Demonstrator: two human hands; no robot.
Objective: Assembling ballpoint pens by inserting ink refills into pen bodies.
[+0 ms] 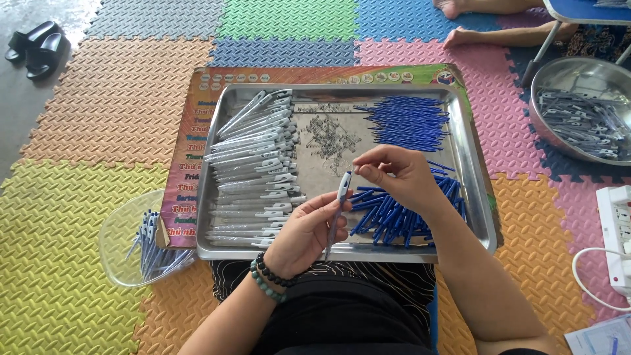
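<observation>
Pinched in the left hand (303,230) grip, between thumb and fingers, is a slim pen barrel (336,213), grey-bodied with a white and blue top, held nearly upright over the near half of the steel tray (474,197). Right hand (394,174) grip closed down to the fingertips, pinching at the pen's top end; whether it holds a small part there cannot be told. Two bead bracelets (271,276), one dark and one green, on the left wrist.

Tray is shallow, rectangular, shiny metal with a rolled rim, resting across the person's lap. Inside it, on the near right, a loose heap of blue refills (388,217), partly under the right hand. Along the tray's left side, rows of grey-white clipped pen bodies (256,171), stacked side by side. At the tray's middle, a scatter of tiny metal springs (332,138). Far right corner, a second bunch of blue refills (407,121).

Left of the tray, a clear plastic bowl (118,243) with some assembled pens. Under the tray, a printed board (190,144). Right of the tray, a round steel basin (578,75) of grey pens and a white power strip (614,230). Floor is interlocking foam mats (79,197), ribbed, many colours. Far left beyond the tray, black sandals (36,46) on bare concrete; far right, another person's bare feet (460,20).
</observation>
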